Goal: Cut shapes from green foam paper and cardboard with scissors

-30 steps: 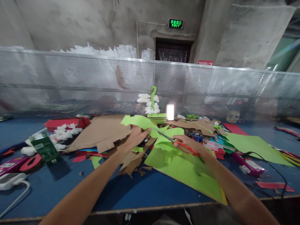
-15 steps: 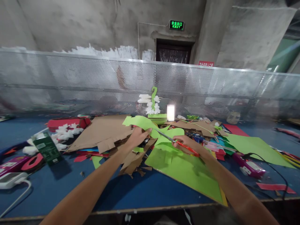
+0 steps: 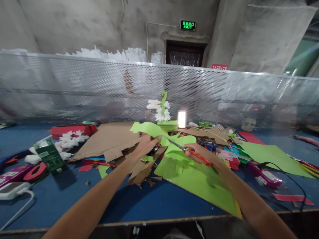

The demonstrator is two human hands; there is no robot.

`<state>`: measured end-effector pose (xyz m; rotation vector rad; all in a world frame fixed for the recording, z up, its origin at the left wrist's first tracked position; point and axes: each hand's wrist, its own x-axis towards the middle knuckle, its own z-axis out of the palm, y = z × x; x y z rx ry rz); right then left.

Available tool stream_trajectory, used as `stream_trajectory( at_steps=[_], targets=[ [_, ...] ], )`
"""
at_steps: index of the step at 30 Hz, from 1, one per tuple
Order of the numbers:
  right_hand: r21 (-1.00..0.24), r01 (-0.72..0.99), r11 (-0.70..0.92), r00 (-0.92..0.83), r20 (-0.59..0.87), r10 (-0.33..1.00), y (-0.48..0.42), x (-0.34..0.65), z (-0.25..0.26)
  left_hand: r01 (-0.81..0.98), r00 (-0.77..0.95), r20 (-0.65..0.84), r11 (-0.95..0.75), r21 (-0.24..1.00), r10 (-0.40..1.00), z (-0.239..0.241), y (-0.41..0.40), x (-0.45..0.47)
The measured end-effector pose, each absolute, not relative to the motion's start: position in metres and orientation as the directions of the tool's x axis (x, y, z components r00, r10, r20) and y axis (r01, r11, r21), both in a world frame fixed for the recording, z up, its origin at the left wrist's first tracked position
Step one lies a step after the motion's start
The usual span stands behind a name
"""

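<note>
My left hand (image 3: 149, 144) pinches a strip of light green paper (image 3: 147, 128) whose free end curls out to the left. In my right hand (image 3: 196, 152) are scissors (image 3: 200, 158) with red handles, their blades pointing up and left into the paper beside my left fingers. Part of the same green paper hangs to the right of the blades. Below both hands lies a green board (image 3: 196, 184) with a yellowish edge, set at an angle on the blue table (image 3: 129, 209). Whether the blade tips are closed is too small to tell.
Brown cardboard (image 3: 107, 137) and scraps lie left of centre. Behind the hands stands a green hook-shaped piece (image 3: 163, 104) with white crumpled bits. A green box (image 3: 51, 157) stands at left; a purple device (image 3: 265, 176) and a green sheet (image 3: 271, 157) lie at right. A perforated metal screen (image 3: 99, 86) closes the back.
Almost nothing differs. Both hands, the scissors and the green paper keep nearly the same places; the view has shifted very slightly.
</note>
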<state>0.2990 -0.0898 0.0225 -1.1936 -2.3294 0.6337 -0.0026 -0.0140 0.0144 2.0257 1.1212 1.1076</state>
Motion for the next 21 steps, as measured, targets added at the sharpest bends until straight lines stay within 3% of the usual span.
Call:
stream_trajectory(
  at_steps=[21],
  targets=[
    [-0.587,0.637,0.5,-0.512,0.164,0.843,-0.086,0.2978,0.0215,0.339,0.337,0.387,-0.494,0.8,0.858,0.0146,-0.0169,0.0]
  ],
)
